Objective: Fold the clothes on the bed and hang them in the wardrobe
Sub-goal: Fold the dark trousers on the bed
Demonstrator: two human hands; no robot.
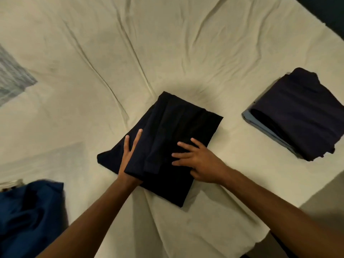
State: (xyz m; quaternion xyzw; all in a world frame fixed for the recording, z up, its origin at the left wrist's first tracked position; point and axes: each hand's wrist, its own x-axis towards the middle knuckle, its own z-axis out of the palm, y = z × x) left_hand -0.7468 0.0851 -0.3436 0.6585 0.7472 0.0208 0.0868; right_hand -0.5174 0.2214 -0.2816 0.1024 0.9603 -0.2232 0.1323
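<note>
A black garment point(178, 123) lies folded into a rough rectangle in the middle of the bed point(130, 53). My left hand point(129, 157) rests at its left side with straight fingers, partly tucked under a folded layer. On the garment's near right part my right hand point(197, 161) presses flat, fingers spread. A stack of folded dark clothes point(297, 116) with a light blue piece at the bottom sits to the right. Unfolded blue clothing point(29, 213) lies bunched at the lower left.
The bed is covered by a wrinkled cream sheet. A grey patterned cloth point(11, 79) shows at the left edge. The bed's corner and right edge run along the lower right, with floor point(323, 198) beyond. A dark surface point(327, 12) fills the top right corner.
</note>
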